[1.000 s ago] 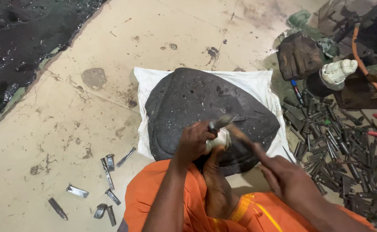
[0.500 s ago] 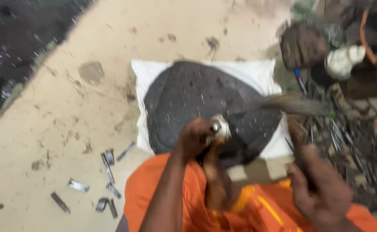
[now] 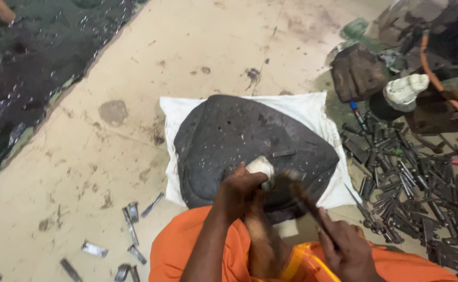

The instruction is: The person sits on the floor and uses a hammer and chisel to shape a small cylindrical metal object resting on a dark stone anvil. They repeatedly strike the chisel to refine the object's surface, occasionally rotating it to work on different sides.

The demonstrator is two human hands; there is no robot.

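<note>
Right, low centre of the frame: the left hand (image 3: 242, 189) is clamped around a small pale metal piece (image 3: 261, 167), pinning it on the dark rounded stone (image 3: 239, 136). The right hand (image 3: 346, 250) grips a wooden-handled hammer (image 3: 304, 196), head beside the piece. That piece looks stiff, light and likely slippery; best pinched low down. Scrap metal bits (image 3: 412, 177) crowd the right.
</note>
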